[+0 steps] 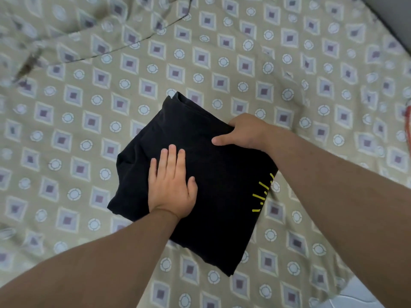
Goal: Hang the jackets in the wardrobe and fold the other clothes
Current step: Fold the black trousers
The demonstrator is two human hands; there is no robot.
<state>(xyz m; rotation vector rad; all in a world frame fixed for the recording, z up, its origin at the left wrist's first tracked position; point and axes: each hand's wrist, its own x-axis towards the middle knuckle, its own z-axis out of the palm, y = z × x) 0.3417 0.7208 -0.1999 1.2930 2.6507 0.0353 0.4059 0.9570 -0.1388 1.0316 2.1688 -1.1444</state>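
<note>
A black T-shirt (222, 207), folded square, lies on a patterned bed sheet (89, 130). The left hand (172, 185) presses flat on it, fingers straight; the right hand (244, 132) grips its far edge, thumb on top. Folding seems nearly done; next, probably lifting it aside without unfolding.

A beige sheet (222, 63), printed with grey diamonds and white rings, covers the bed all round the fingers (172, 156). Far up-left of them lies rumpled cloth (66, 25) of the same print. Far up-right is a grey strip (391, 21), and down-right is pale floor (360, 296).
</note>
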